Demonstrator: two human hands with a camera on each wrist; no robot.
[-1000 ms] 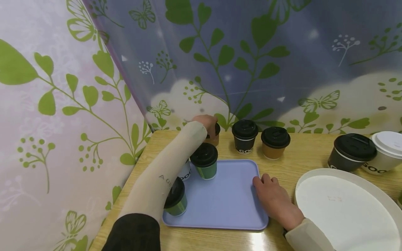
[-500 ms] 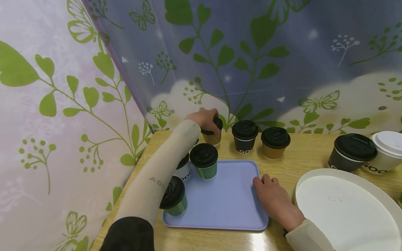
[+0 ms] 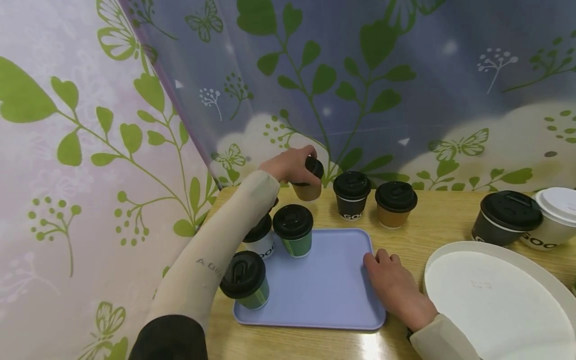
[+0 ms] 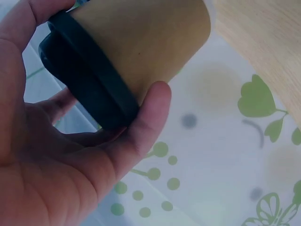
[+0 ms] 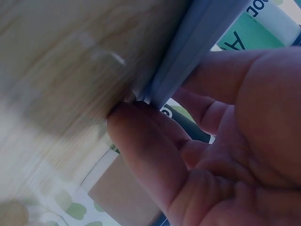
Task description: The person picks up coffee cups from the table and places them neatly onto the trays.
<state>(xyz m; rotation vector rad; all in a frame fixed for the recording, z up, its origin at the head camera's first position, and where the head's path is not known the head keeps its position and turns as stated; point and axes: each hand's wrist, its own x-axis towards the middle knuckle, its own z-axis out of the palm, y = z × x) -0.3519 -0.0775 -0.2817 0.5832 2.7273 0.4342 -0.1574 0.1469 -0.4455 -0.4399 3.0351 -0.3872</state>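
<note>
A brown paper coffee cup point(image 4: 146, 42) with a black lid is in my left hand point(image 3: 290, 165), at the back of the table. In the left wrist view, thumb and fingers wrap around the lid; the cup is tilted there. My right hand point(image 3: 392, 282) grips the right rim of a lavender tray point(image 3: 324, 290), its fingers curled at the edge point(image 5: 188, 52). On the tray's left side stand two green cups point(image 3: 298, 246) point(image 3: 256, 296) and a white cup point(image 3: 264, 246), all with black lids. My left forearm passes just left of them and hides part of the table.
Along the back stand a black cup point(image 3: 351, 205) and another brown cup point(image 3: 393, 217). A round white tray point(image 3: 499, 300) lies at the right, with a larger black cup point(image 3: 499, 227) and a white-lidded cup point(image 3: 551, 225) behind it. A patterned cloth point(image 3: 337, 100) hangs right behind the table.
My left hand has risen slightly with the brown cup, which moved a little up and right, while the forearm swung left and uncovered more of the tray's cups. The right hand stayed in place.
</note>
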